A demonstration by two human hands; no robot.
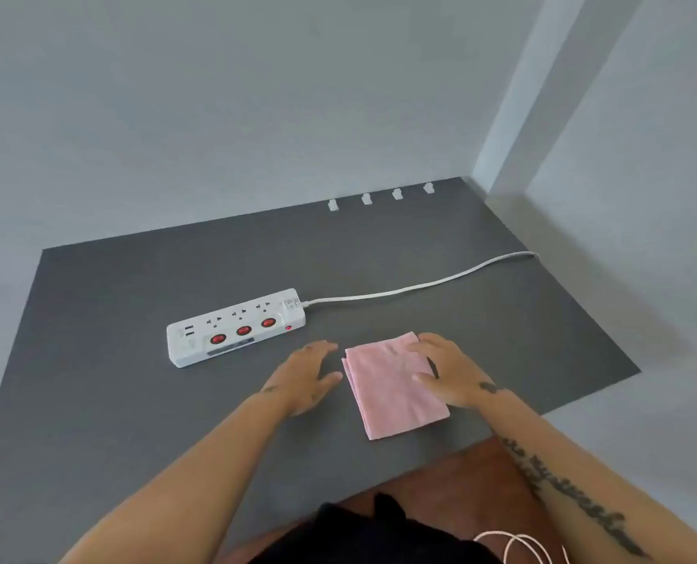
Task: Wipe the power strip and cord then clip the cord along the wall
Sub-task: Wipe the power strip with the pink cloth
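A white power strip [236, 327] with three red switches lies on the dark grey mat [135, 400]. Its white cord [420, 287] runs right toward the side wall. Several white cord clips [366, 199] stand in a row along the base of the back wall. A folded pink cloth [387, 396] lies in front of the strip, to its right. My right hand [446, 370] rests flat on the cloth's right side, fingers spread. My left hand [304, 376] lies flat on the mat just left of the cloth, holding nothing.
The grey mat ends at the back wall [257, 116] and reaches toward the side wall [644, 197] on the right. A loop of white cable [521, 545] shows at the bottom edge, over a reddish floor [460, 482].
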